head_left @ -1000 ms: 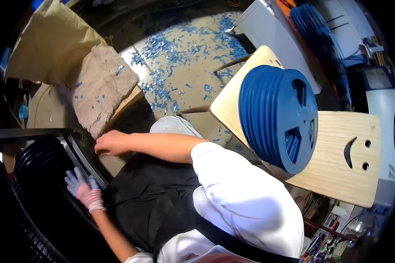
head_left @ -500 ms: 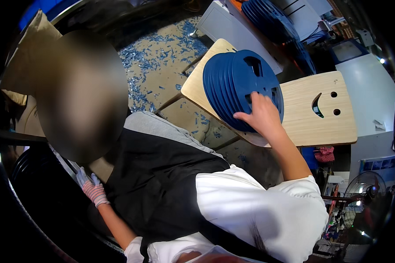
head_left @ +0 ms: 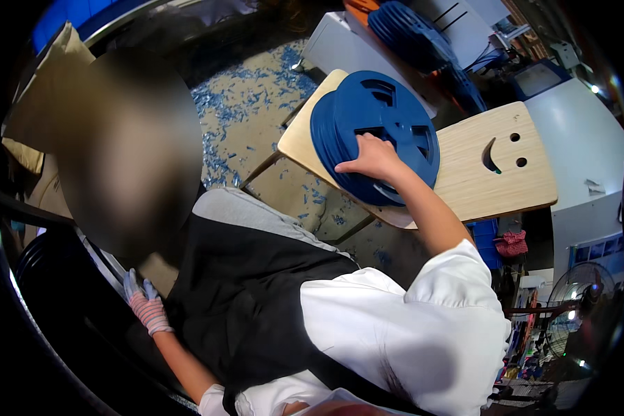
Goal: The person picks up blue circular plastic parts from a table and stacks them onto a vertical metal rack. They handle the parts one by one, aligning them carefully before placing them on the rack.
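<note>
On the seat of a wooden chair [head_left: 304,133] lies a stack of blue plastic reels, round discs with cut-out windows. My bare right hand [head_left: 374,157] grips the top blue reel [head_left: 410,114], fingers at a window and thumb toward its near left edge. That reel sits askew over the reels below [head_left: 322,132], whose layered edges show at the left. Far to the lower left, my left hand [head_left: 145,303] wears a striped pink and grey glove. Its fingers are stretched out beside a light metal edge [head_left: 102,262], and nothing shows in them.
Blue shavings [head_left: 222,114] litter the floor beyond the chair. More blue reels [head_left: 409,35] stand at the back by a white cabinet [head_left: 326,48]. A fan [head_left: 579,298] is at the right. A large blurred patch [head_left: 132,152] hides the left side.
The top reel has shifted and turned over the stack, covering more of the layered edges. My right hand has moved left with it. My left hand stays by the metal edge.
</note>
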`<action>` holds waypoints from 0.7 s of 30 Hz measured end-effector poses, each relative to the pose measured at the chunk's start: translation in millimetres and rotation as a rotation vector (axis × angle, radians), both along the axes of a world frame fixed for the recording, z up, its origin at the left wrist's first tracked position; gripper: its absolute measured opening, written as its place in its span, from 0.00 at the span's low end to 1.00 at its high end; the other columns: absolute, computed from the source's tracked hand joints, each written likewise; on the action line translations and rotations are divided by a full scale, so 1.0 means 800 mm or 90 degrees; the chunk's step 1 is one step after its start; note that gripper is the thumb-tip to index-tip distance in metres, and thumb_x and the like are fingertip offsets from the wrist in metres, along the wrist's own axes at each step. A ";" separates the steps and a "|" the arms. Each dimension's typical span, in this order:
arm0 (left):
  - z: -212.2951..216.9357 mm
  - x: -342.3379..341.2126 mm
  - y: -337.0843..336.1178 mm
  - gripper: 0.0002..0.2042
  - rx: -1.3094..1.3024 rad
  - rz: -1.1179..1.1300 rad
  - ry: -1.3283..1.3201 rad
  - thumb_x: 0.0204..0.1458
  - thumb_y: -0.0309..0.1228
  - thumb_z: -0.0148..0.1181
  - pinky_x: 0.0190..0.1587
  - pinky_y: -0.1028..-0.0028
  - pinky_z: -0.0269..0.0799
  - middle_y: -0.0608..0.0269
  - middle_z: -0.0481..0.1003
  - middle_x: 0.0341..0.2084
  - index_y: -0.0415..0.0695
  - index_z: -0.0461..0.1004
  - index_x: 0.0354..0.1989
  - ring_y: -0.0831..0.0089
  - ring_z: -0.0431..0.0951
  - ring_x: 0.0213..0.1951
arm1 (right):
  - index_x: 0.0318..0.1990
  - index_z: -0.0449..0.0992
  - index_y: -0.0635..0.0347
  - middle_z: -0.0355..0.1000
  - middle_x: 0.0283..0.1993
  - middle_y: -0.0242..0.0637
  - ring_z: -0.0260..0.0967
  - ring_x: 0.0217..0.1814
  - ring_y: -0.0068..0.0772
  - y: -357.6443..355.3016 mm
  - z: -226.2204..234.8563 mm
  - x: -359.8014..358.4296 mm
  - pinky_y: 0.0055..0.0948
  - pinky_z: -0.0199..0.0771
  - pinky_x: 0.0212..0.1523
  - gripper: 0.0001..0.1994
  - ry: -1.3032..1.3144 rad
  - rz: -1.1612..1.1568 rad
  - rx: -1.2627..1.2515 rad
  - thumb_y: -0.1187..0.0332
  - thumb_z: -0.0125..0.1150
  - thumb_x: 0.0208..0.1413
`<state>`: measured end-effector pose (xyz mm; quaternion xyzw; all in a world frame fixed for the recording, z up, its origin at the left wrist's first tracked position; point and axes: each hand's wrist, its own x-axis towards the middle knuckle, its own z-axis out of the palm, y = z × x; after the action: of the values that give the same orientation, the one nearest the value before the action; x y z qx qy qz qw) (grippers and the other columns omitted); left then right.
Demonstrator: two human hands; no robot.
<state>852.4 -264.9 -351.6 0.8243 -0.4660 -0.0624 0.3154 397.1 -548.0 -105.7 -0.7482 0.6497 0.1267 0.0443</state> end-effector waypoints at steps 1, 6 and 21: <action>-0.003 0.004 0.003 0.20 -0.009 0.001 0.008 0.54 0.28 0.53 0.62 0.61 0.57 0.46 0.66 0.56 0.41 0.67 0.56 0.51 0.64 0.59 | 0.50 0.69 0.70 0.66 0.53 0.52 0.66 0.55 0.49 -0.007 -0.001 0.002 0.45 0.65 0.54 0.44 0.017 0.022 0.007 0.40 0.69 0.32; -0.021 0.006 0.001 0.19 -0.007 0.006 0.047 0.53 0.27 0.52 0.61 0.62 0.59 0.46 0.68 0.54 0.40 0.67 0.55 0.52 0.66 0.57 | 0.54 0.63 0.71 0.64 0.55 0.54 0.64 0.57 0.53 -0.030 -0.037 -0.004 0.44 0.65 0.55 0.46 -0.031 -0.010 -0.007 0.43 0.71 0.32; -0.028 0.014 0.007 0.18 0.009 0.047 0.171 0.55 0.28 0.53 0.58 0.65 0.63 0.46 0.71 0.51 0.39 0.68 0.55 0.53 0.70 0.53 | 0.54 0.64 0.71 0.69 0.49 0.60 0.66 0.53 0.55 0.031 0.011 -0.032 0.40 0.69 0.51 0.36 -0.165 0.039 0.017 0.58 0.66 0.36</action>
<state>863.5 -259.6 -374.3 0.8275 -0.3883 -0.1638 0.3710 371.9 -523.0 -96.6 -0.7769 0.6139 0.0390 0.1343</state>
